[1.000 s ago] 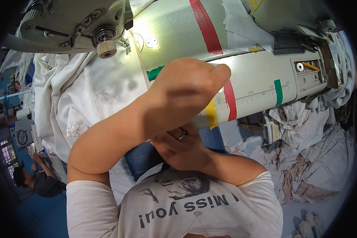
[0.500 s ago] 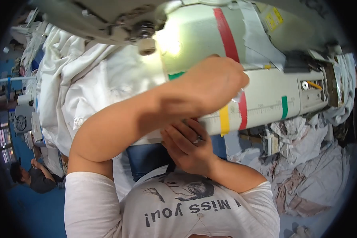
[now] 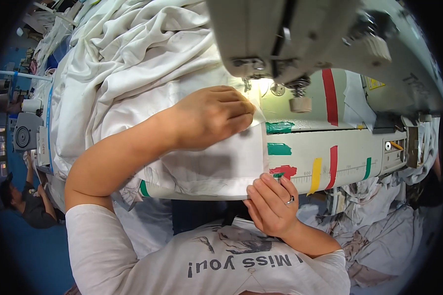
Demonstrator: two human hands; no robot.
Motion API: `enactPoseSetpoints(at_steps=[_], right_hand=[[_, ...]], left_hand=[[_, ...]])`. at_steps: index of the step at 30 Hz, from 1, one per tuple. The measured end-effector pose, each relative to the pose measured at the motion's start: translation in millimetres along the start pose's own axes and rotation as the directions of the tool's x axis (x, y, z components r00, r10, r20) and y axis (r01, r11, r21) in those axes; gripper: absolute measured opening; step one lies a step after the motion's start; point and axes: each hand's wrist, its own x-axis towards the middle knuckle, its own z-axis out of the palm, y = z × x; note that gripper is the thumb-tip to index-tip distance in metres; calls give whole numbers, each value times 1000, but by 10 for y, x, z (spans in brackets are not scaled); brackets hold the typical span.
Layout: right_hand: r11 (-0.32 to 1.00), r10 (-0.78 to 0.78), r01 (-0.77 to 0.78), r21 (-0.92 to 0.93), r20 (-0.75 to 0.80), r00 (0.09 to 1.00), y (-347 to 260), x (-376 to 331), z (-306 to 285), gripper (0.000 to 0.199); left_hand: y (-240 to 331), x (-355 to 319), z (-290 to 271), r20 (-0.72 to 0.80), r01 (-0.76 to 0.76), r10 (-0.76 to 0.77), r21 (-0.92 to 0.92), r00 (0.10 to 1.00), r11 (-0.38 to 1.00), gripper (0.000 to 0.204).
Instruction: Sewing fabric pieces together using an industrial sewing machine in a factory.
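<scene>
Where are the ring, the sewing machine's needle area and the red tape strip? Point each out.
ring (image 3: 290, 200), head view, on the band around a right-hand finger.
needle area (image 3: 247, 84), head view, on the presser foot.
red tape strip (image 3: 330, 96), head view, mid-strip on the machine bed.

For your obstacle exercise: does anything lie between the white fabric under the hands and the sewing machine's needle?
Nothing visible does. The left hand presses the white fabric flat, its edge reaching right beside the needle; the right hand grips the near edge.
</scene>
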Motion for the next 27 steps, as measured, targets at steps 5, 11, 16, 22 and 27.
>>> enactPoseSetpoints(at_steps=[5, 11, 16, 22, 27], right_hand=[[1000, -4, 5, -27, 31, 999, -4, 20, -13, 34], [999, 2, 0, -50, 43, 999, -15, 8, -12, 35], [999, 1, 2, -54, 50, 999, -17, 8, -23, 35], [998, 5, -2, -62, 48, 999, -20, -3, -21, 36], [997, 4, 1, -73, 69, 998, -22, 6, -46, 36]], left_hand=[[-184, -95, 24, -66, -75, 71, -53, 995, 996, 13], [-439, -88, -35, -69, -77, 69, -117, 995, 990, 17], [-466, -117, 12, -130, -9, -2, -82, 991, 997, 14], [-452, -123, 61, -140, 23, -38, -102, 989, 994, 11], [-448, -110, 57, -151, 21, -36, -97, 988, 995, 13]])
